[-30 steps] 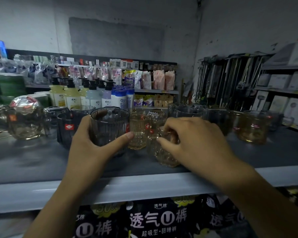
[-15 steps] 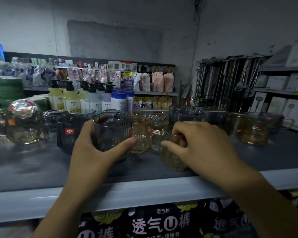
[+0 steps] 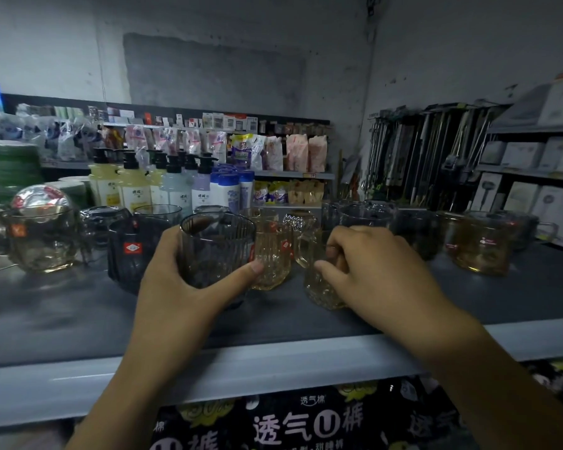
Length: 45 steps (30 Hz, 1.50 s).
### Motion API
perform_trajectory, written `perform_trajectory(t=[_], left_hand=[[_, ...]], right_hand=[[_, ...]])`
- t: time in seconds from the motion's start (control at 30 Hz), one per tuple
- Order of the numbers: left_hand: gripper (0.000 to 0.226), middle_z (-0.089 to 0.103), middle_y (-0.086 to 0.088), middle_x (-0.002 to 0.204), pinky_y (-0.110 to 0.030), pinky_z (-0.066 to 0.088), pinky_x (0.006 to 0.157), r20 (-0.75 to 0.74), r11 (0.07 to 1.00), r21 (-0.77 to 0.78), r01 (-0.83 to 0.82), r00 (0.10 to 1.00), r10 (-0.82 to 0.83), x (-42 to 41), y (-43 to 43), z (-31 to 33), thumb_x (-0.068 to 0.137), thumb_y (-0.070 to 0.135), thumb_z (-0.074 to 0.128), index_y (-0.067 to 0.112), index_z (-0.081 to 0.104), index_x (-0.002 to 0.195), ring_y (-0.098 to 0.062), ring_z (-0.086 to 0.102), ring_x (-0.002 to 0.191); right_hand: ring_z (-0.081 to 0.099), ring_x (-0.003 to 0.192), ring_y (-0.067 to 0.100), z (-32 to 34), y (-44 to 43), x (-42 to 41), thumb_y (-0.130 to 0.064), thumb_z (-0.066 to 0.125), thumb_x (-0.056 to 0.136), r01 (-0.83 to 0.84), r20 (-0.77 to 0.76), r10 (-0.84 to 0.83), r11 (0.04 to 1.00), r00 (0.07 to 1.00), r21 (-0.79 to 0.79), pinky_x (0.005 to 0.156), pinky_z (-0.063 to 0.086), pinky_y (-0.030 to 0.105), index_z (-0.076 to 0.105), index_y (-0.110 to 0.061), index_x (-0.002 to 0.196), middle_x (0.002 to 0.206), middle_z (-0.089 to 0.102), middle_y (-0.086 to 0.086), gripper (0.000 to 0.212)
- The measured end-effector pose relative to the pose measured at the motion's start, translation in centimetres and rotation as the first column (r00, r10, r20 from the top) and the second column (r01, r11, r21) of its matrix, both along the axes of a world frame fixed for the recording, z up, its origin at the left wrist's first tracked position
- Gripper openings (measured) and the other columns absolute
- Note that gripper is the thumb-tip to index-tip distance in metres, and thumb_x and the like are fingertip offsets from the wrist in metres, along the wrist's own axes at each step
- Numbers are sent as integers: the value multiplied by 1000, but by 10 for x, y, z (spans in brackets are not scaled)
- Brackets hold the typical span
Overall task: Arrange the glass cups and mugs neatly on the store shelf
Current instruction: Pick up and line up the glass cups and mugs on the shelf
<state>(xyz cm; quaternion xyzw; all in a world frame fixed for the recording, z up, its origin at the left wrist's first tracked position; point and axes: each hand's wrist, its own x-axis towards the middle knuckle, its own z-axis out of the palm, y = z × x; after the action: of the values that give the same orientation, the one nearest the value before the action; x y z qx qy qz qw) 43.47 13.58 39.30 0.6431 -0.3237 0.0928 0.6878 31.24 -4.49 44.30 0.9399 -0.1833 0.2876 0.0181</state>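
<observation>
My left hand grips a smoky ribbed glass cup at the middle of the dark shelf, thumb across its front. My right hand holds a clear amber textured mug by its handle, just right of that cup. Between and behind them stands an amber ribbed glass with a red sticker. A dark grey cup with a red label sits left of my left hand. More amber mugs stand in a row to the right.
A round clear glass jar with a domed lid stands at far left. Pump bottles and packaged goods fill the shelves behind. Hanging utensils and white boxes are at right. The shelf's pale front edge runs below my wrists.
My right hand has shifted the textured mug slightly rightward along the shelf. My left hand keeps its grip on the smoky cup in much the same spot.
</observation>
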Motion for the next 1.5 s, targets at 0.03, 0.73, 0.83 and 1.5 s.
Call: perform_trajectory(t=[0.03,0.73,0.83,1.5], left_hand=[[58,74,17,95,-9,52,62,2,1000,5,4,1000,-4,-1,0,0,61,35,90,28,61,110,2,71,84],[66,73,12,108,-35,60,86,-4,999,36,-12,1000,12,3,2,-2,59,45,91,37,60,116,-1,71,95],[68,73,15,108,-29,60,84,-2,1000,30,3,1000,-3,2,2,-1,60,41,91,38,60,120,1,70,96],[70,75,16,103,-21,61,69,3,994,4,110,994,-110,-1,2,6,54,42,95,40,63,116,-4,74,92]], right_hand=[[63,86,26,-1,1,5,-46,60,95,8,9,-8,1000,1000,-2,76,56,43,56,-24,96,92,60,-4,22],[60,91,25,-16,-11,32,-33,64,95,-86,153,69,991,986,102,80,53,41,55,-20,101,103,54,-2,17],[60,90,22,-16,-14,37,-32,65,94,-102,151,84,988,985,117,80,54,40,53,-21,98,102,54,-3,16],[55,79,2,-30,-22,29,-30,63,97,-272,212,229,940,950,206,77,46,26,45,-24,141,123,43,-14,48]])
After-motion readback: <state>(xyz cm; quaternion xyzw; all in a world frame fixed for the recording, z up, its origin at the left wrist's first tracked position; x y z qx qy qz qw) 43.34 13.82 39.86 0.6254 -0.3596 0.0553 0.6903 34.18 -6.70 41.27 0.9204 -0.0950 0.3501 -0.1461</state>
